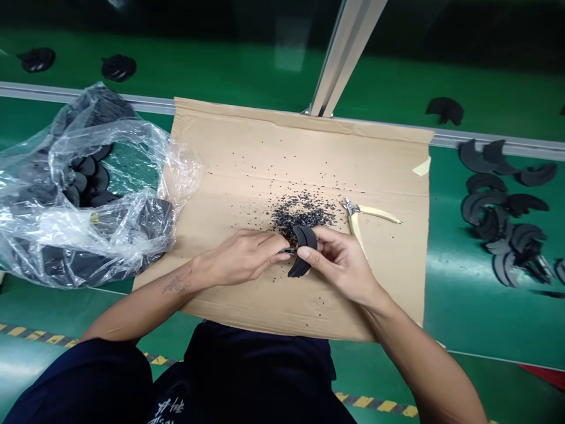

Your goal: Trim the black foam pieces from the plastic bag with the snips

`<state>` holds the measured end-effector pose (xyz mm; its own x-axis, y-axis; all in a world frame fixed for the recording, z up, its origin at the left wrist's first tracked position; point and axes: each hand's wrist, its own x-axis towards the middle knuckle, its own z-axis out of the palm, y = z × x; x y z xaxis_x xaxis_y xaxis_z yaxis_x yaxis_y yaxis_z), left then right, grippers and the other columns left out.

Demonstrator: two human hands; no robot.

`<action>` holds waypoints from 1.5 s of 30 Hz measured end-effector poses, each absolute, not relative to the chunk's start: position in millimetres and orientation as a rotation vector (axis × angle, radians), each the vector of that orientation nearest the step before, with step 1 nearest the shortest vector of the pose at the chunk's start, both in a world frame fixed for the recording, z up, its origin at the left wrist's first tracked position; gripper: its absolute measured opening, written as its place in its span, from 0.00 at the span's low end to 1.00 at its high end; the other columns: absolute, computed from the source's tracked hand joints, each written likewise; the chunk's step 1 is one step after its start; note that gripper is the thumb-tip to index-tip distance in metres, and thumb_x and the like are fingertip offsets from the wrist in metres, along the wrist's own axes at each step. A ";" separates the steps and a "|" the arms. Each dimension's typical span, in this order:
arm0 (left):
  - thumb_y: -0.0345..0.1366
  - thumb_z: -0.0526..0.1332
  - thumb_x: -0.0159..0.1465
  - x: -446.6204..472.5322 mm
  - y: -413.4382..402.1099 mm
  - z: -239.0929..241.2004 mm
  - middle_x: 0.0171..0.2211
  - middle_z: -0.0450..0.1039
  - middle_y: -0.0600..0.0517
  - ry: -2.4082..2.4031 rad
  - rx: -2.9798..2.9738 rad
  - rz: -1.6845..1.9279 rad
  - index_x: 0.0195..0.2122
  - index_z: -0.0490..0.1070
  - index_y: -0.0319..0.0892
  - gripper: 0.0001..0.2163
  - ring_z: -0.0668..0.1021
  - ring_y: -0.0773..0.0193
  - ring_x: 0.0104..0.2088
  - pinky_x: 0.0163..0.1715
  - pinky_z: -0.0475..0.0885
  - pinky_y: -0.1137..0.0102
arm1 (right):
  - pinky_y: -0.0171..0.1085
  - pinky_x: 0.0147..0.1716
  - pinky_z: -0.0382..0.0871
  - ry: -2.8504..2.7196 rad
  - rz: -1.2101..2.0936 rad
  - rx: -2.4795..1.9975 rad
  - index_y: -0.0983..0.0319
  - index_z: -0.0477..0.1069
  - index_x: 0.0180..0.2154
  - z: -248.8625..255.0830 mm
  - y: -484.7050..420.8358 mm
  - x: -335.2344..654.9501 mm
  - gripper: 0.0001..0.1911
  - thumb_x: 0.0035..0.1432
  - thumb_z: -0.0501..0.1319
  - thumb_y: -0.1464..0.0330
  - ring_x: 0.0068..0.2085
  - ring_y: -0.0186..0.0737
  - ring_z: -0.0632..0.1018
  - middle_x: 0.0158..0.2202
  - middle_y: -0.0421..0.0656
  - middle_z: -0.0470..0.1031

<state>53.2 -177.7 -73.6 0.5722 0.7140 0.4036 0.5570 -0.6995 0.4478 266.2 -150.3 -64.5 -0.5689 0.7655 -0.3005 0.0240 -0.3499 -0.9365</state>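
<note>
Dark clothing (260, 371) below, one curved black piece (306, 237) in work

Left hand (245, 257) pinches a small dark tool (288, 251) at the piece's edge; right hand (346, 262) grips the piece over cardboard (375, 300) on a green bench (489, 330). Heaped black bits (304, 212) suggest much done; this piece seems unfinished. Bagged pieces (100, 178) lie left, loose pieces (485, 180) right, their state unclear.

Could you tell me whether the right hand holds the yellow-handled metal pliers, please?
No, the yellow-handled metal pliers lie on the flat brown cardboard sheet, while the right hand grips a curved black piece.
</note>
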 end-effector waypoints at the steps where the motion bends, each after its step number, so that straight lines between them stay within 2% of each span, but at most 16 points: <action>1: 0.35 0.48 0.76 53.5 -177.7 -73.2 0.26 0.74 0.55 1.045 2.504 0.842 0.40 0.65 0.40 0.09 0.75 0.70 0.24 0.25 0.68 0.77 | 0.33 0.23 0.69 -1.388 1.928 -1.071 0.62 0.73 0.33 -64.5 -151.8 266.0 0.19 0.54 0.71 0.53 0.25 0.31 0.71 0.24 0.36 0.69; 6: 0.35 0.49 0.76 55.9 -179.0 -75.2 0.25 0.72 0.55 1.015 2.409 0.896 0.41 0.66 0.39 0.09 0.73 0.72 0.22 0.24 0.67 0.78 | 0.32 0.23 0.70 -1.391 1.880 -1.090 0.62 0.73 0.33 -61.5 -154.4 265.6 0.18 0.54 0.71 0.55 0.25 0.31 0.72 0.25 0.36 0.69; 13: 0.35 0.50 0.75 62.5 -180.2 -71.9 0.23 0.66 0.58 0.955 2.048 0.914 0.37 0.65 0.41 0.10 0.66 0.74 0.20 0.21 0.62 0.79 | 0.27 0.13 0.66 -0.895 2.338 -0.901 0.63 0.70 0.27 -64.0 -149.1 262.0 0.18 0.53 0.72 0.58 0.15 0.28 0.71 0.18 0.35 0.73; 19: 0.37 0.51 0.75 61.8 -180.9 -69.8 0.21 0.62 0.59 0.937 1.790 0.818 0.34 0.64 0.41 0.12 0.65 0.73 0.20 0.22 0.62 0.79 | 0.26 0.13 0.67 -0.737 2.403 -0.865 0.63 0.71 0.26 -68.5 -150.4 261.7 0.15 0.53 0.72 0.63 0.13 0.28 0.72 0.17 0.34 0.73; 26: 0.35 0.51 0.75 61.7 -182.1 -74.6 0.22 0.65 0.59 1.000 1.989 0.892 0.35 0.66 0.41 0.11 0.66 0.75 0.19 0.21 0.61 0.79 | 0.28 0.17 0.71 -1.097 2.172 -0.883 0.64 0.72 0.31 -68.0 -151.1 263.6 0.17 0.54 0.72 0.58 0.19 0.30 0.77 0.23 0.39 0.78; 31: 0.36 0.53 0.75 56.2 -175.5 -77.9 0.28 0.74 0.53 1.026 2.482 0.948 0.43 0.68 0.40 0.07 0.74 0.70 0.26 0.26 0.68 0.76 | 0.30 0.19 0.73 -1.164 2.163 -0.863 0.63 0.72 0.34 -64.4 -149.0 266.8 0.16 0.57 0.70 0.57 0.23 0.31 0.77 0.24 0.39 0.77; 35: 0.36 0.53 0.75 52.1 -172.4 -69.2 0.26 0.72 0.55 1.050 2.807 0.783 0.43 0.67 0.40 0.07 0.74 0.69 0.24 0.24 0.67 0.73 | 0.32 0.23 0.74 -1.267 2.126 -0.870 0.62 0.71 0.34 -63.6 -149.8 268.3 0.15 0.59 0.68 0.57 0.26 0.33 0.77 0.25 0.38 0.75; 37: 0.34 0.51 0.75 51.5 -174.0 -66.6 0.24 0.70 0.56 1.013 2.871 0.756 0.42 0.67 0.40 0.08 0.73 0.69 0.23 0.24 0.66 0.72 | 0.32 0.22 0.70 -1.356 2.060 -0.911 0.62 0.71 0.33 -64.4 -152.5 267.6 0.16 0.59 0.68 0.57 0.24 0.31 0.74 0.24 0.36 0.70; 41: 0.33 0.52 0.75 54.0 -179.8 -73.3 0.24 0.71 0.56 1.007 2.762 0.944 0.40 0.67 0.39 0.08 0.74 0.70 0.22 0.25 0.69 0.73 | 0.30 0.19 0.55 -1.498 1.824 -1.000 0.61 0.66 0.26 -66.8 -160.1 264.8 0.22 0.57 0.69 0.53 0.22 0.27 0.60 0.21 0.32 0.58; 45: 0.34 0.54 0.74 58.2 -180.7 -83.9 0.27 0.76 0.53 1.015 2.602 1.074 0.41 0.68 0.39 0.07 0.77 0.69 0.25 0.28 0.71 0.74 | 0.31 0.20 0.56 -1.519 1.749 -1.028 0.61 0.68 0.28 -68.6 -160.5 263.7 0.20 0.58 0.68 0.52 0.24 0.29 0.61 0.22 0.34 0.59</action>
